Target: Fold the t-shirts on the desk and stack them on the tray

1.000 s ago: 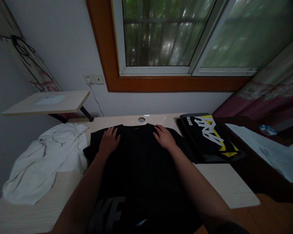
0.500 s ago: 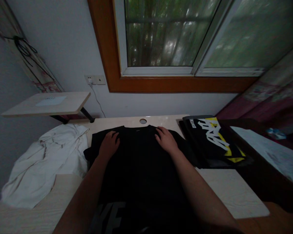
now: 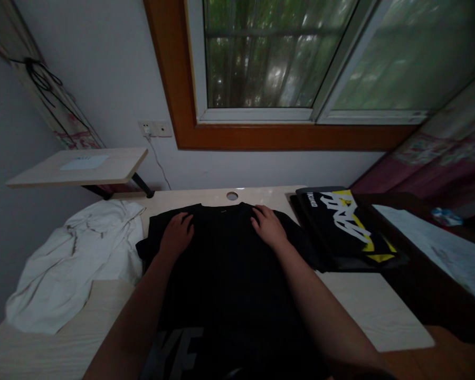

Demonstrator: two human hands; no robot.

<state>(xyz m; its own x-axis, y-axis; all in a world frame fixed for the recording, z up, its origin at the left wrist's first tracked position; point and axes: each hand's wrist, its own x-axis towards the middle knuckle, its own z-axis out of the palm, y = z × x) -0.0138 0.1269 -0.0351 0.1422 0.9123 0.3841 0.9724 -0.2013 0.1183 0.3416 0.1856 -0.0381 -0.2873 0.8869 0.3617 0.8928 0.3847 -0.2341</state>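
A black T-shirt (image 3: 225, 264) lies spread on the pale wooden desk (image 3: 380, 311), its neckline toward the wall and grey letters near the bottom of the view. On its left shoulder area rests my left hand (image 3: 178, 233), fingers stretched out over the cloth. My right hand (image 3: 269, 226) lies on the opposite shoulder, palm down and fingers spread. Neither hand grips the fabric. The shirt's lower end runs under my forearms and out of view.
Crumpled white cloth (image 3: 83, 258) covers the desk's left side, below a small raised shelf (image 3: 79, 169) on black legs. At the right lies a folded black garment with white and yellow print (image 3: 342, 227). Behind the desk are a window (image 3: 269, 63) and a wall socket (image 3: 154, 129).
Both hands stay on the shirt's shoulders. The view has shifted very slightly; nothing else visibly moved.
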